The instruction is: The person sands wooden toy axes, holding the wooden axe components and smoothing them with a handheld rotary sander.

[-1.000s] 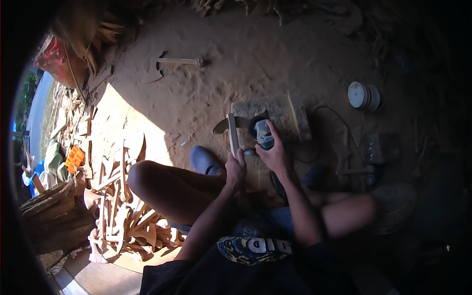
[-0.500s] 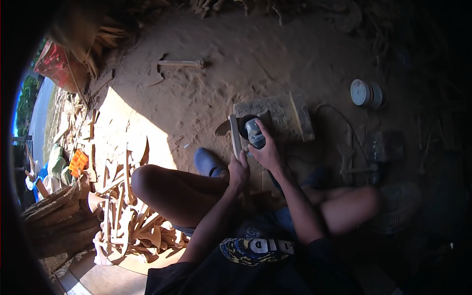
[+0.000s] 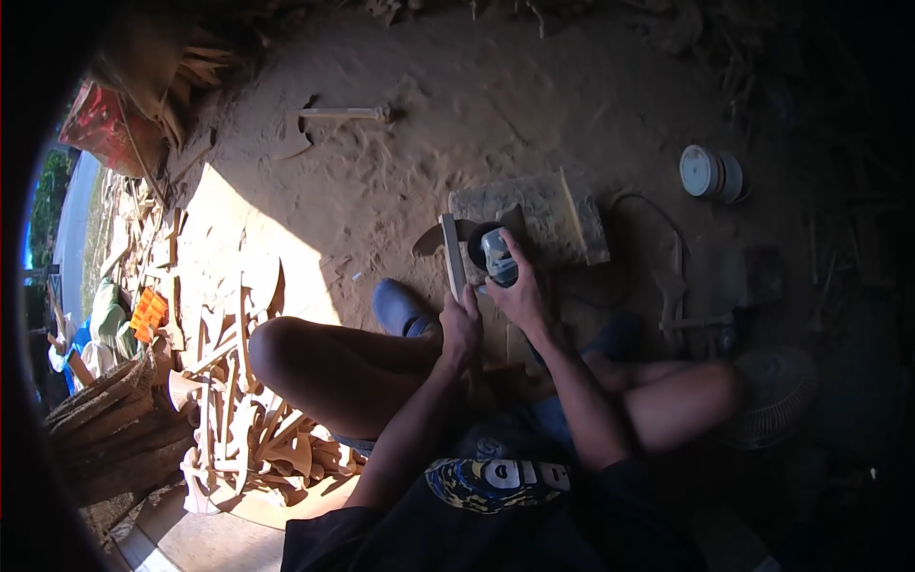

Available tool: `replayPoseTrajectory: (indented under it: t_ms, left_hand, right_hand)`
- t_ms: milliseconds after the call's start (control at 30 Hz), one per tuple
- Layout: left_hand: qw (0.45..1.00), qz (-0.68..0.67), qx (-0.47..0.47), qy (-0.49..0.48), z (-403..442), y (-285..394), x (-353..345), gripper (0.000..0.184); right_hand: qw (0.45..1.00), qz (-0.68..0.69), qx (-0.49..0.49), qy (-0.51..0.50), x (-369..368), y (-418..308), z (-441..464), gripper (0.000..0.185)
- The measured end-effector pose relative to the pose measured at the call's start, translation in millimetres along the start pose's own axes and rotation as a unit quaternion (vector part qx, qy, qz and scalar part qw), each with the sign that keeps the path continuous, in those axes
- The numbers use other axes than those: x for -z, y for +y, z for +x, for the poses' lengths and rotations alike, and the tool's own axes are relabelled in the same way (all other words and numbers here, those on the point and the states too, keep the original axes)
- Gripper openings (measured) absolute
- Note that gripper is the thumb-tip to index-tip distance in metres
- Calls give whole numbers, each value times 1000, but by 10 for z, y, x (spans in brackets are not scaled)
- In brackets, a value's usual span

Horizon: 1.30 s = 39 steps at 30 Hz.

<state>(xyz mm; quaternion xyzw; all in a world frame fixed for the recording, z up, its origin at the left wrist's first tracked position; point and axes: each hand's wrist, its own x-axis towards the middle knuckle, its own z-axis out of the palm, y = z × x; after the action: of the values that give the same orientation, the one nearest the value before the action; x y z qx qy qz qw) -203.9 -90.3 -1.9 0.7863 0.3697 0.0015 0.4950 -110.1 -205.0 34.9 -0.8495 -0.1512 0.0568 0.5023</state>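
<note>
"What's closest to us?"

"A dark shirt (image 3: 457, 524) with a print on the chest, then the person's two bent legs (image 3: 334, 372), knees out to either side."

"And the hands?"

"Between the knees, out in front. The left hand (image 3: 461, 329) has its fingers wrapped around the lower end of a pale handle, the handle of a wooden axe (image 3: 452, 255). The axe stands nearly straight away from the body, its darker curved head at the far end, by the near left edge of a log (image 3: 534, 212)."

"What does the right hand hold?"

"The right hand (image 3: 519, 297) is curled around the body of a grinder (image 3: 496, 255), one finger reaching forward along it. The grinder's dark round disc is just right of the handle, over the axe's head. Whether it touches the wood, I can't tell."

"Anything near the legs?"

"A heap of wooden pieces (image 3: 229, 419) in bright sun beside the left knee, a fan (image 3: 777, 400) in shadow past the right one, and a blue-grey shoe (image 3: 398, 307) ahead of the left shin."

"Farther out?"

"A round tub (image 3: 701, 172) with a pale lid, beyond the log to the right. Another axe-shaped piece (image 3: 343, 113) lies on the dirt ground (image 3: 400, 181), and a red bag (image 3: 110, 129) is at the far left."
</note>
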Motion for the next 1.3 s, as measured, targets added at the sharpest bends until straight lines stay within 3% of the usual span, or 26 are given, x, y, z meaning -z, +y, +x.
replayPoseTrajectory:
  t_ms: [167, 367, 567, 767, 867, 967, 1000, 1100, 1167, 1300]
  left_hand:
    - [1000, -4, 4, -4, -16, 39, 10, 52]
    - [1000, 8, -4, 2, 5, -4, -13, 51]
    - [1000, -8, 22, -11, -20, 76, 7, 52]
    - [1000, 4, 6, 7, 13, -33, -21, 55]
    - [1000, -6, 16, -8, 13, -42, -25, 55]
    - [998, -22, 60, -24, 82, -113, -36, 53]
    - [998, -26, 50, -18, 101, -175, -64, 49]
    - [1000, 2, 0, -14, 123, -322, -129, 40]
    - [995, 77, -58, -20, 162, -369, -84, 38]
    - [993, 66, -92, -42, 420, -290, -35, 32]
  right_hand:
    - [997, -68, -32, -14, 141, -64, -69, 87]
    - [995, -20, -92, -22, 242, -74, -177, 87]
    - [958, -155, -206, -127, 525, -526, -138, 91]
    - [997, 4, -79, 3, 447, 4, -316, 89]
    - [987, -10, -159, -7, 896, -322, -228, 88]
    - [991, 13, -124, 52, 1335, -530, -177, 86]
    - [991, 35, -104, 75, 1496, -572, -176, 86]
    - [983, -66, -70, 155, 2088, -1046, -188, 85]
    - [980, -20, -43, 192, 2448, -998, -217, 84]
    - [951, 103, -2, 290, 2932, -959, -326, 83]
